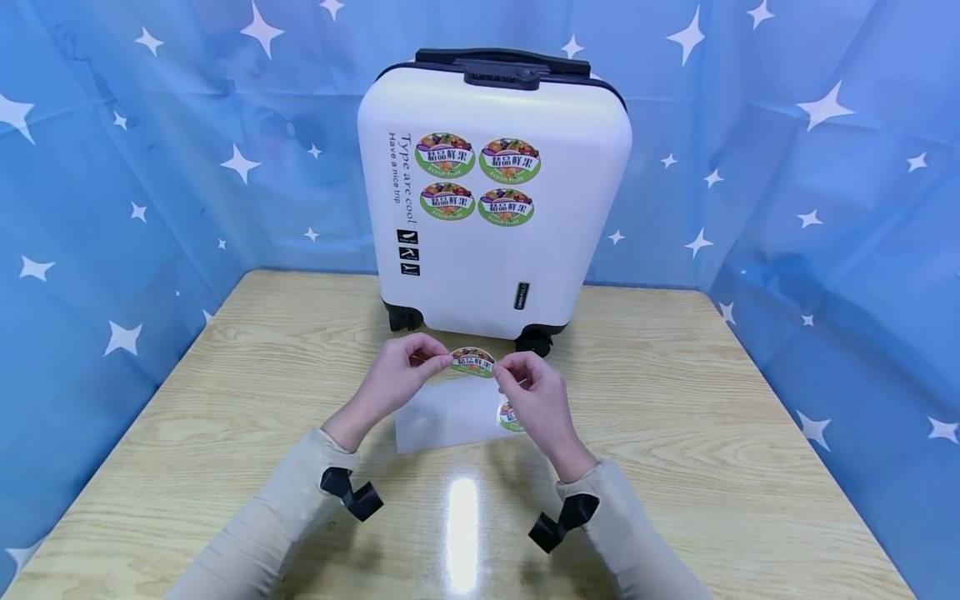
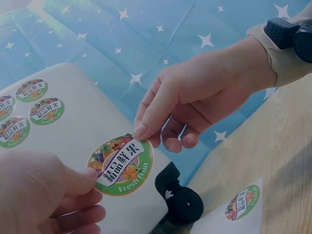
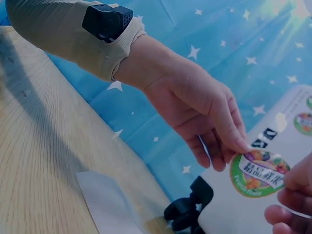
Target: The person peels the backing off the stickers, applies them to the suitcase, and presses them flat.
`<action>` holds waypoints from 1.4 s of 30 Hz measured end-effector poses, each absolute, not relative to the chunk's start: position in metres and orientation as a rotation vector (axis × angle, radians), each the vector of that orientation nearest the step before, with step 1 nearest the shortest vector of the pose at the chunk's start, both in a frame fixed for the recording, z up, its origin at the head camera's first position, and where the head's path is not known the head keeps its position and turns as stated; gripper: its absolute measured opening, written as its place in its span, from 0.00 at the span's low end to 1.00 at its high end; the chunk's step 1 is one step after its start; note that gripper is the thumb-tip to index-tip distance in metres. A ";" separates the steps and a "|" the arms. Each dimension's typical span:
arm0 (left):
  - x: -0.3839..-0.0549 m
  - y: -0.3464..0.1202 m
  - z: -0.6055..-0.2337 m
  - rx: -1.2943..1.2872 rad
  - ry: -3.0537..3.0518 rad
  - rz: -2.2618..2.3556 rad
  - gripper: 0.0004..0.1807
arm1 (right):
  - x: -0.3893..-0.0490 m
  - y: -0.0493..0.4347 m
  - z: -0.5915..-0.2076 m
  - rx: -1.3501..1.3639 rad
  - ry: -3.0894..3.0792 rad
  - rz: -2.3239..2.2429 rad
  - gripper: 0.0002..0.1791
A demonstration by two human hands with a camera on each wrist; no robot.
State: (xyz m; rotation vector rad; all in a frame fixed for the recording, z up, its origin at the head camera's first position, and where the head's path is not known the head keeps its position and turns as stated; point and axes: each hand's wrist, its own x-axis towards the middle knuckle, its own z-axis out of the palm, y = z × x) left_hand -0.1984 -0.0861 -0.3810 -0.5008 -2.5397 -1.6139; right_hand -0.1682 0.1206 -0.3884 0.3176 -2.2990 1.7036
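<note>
Between my two hands an oval fruit sticker (image 1: 473, 362) is held up, its printed face showing. My left hand (image 1: 406, 369) pinches its left end with thumb and finger, and my right hand (image 1: 534, 398) pinches the right end. Below them a white backing sheet (image 1: 442, 419) lies on the table, with one more sticker (image 1: 512, 417) on its right side, partly hidden by my right hand in the head view. Behind stands a white suitcase (image 1: 480, 267) bearing several of the same oval stickers (image 1: 445, 156) on its upper front.
The suitcase stands upright on black wheels (image 1: 534, 340) at the back of the wooden table (image 1: 660, 400). A blue curtain (image 1: 750, 192) with white stars hangs behind and at both sides. Printed lettering (image 1: 401, 179) runs down the suitcase's left side.
</note>
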 end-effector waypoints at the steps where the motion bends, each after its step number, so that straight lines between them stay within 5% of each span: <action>1: -0.198 -0.086 -0.380 -0.508 -2.531 -1.614 0.04 | -0.169 0.120 -0.387 0.322 -2.295 1.704 0.03; 42: -0.220 -0.100 -0.336 -0.479 -2.280 -1.510 0.09 | -0.212 0.097 -0.343 0.508 -2.170 1.618 0.04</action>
